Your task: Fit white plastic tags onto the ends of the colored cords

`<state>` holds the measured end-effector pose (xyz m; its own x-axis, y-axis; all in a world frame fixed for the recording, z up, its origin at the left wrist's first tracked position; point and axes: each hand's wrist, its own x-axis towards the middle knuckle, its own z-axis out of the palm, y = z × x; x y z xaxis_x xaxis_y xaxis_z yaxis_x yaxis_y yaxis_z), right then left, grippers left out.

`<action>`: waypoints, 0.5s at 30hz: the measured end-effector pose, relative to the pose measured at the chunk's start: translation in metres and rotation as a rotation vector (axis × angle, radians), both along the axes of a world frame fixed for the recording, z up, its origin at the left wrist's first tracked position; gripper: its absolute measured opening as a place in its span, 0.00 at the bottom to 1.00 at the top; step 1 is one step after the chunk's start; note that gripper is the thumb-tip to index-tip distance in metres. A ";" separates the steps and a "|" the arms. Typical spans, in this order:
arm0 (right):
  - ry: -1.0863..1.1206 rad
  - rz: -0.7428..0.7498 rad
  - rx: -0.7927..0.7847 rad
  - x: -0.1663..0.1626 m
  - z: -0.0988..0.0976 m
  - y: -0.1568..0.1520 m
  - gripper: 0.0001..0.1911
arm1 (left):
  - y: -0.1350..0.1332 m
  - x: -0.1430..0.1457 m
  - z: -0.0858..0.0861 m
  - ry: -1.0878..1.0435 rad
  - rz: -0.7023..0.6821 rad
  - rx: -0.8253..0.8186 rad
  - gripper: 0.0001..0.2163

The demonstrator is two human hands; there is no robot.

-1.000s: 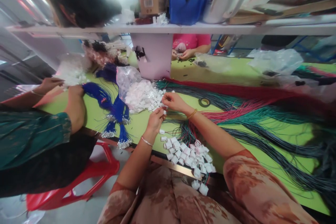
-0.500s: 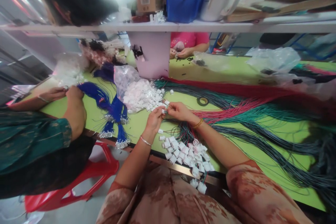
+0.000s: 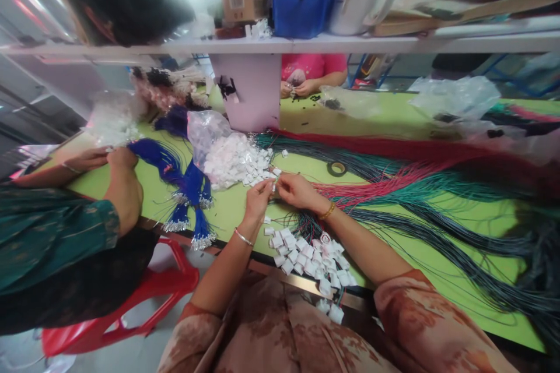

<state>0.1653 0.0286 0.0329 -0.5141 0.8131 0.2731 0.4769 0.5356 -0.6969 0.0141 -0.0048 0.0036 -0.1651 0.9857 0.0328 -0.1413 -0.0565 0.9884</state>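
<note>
Your left hand (image 3: pixel 258 203) pinches what looks like a small white connector housing (image 3: pixel 274 187) at its fingertips. Your right hand (image 3: pixel 298 191) is just beside it, fingers curled in; whether they grip a wire is too small to tell. The held piece sits between your two hands, over the green tabletop (image 3: pixel 231 210).

Work appears well under way. Nearest you, a heap of white connectors (image 3: pixel 301 253) lies at the table edge, a few hanging over it; thin dark and coloured leads run into the heap, so these look wired. The piece in your fingers seems partway, though its wiring is hidden.

Plenty looks left: loose white housings (image 3: pixel 234 157) spill from a clear plastic bag (image 3: pixel 209 128) beyond your left hand, while long red wires (image 3: pixel 371 189), green wires (image 3: pixel 441 189) and black wires (image 3: pixel 441 242) stretch away to your right.
</note>
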 end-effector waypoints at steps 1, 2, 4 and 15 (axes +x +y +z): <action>0.048 0.037 -0.057 0.004 0.004 0.002 0.08 | -0.006 0.003 0.006 0.098 0.028 0.081 0.14; 0.109 0.074 -0.128 0.008 0.008 0.004 0.10 | -0.014 0.007 0.011 0.199 0.048 0.185 0.13; 0.241 0.118 -0.282 0.019 0.019 0.008 0.15 | -0.031 0.015 0.022 0.368 0.006 0.390 0.11; -0.033 0.148 -0.222 -0.014 -0.004 0.005 0.07 | -0.087 0.044 0.029 0.692 -0.806 0.709 0.15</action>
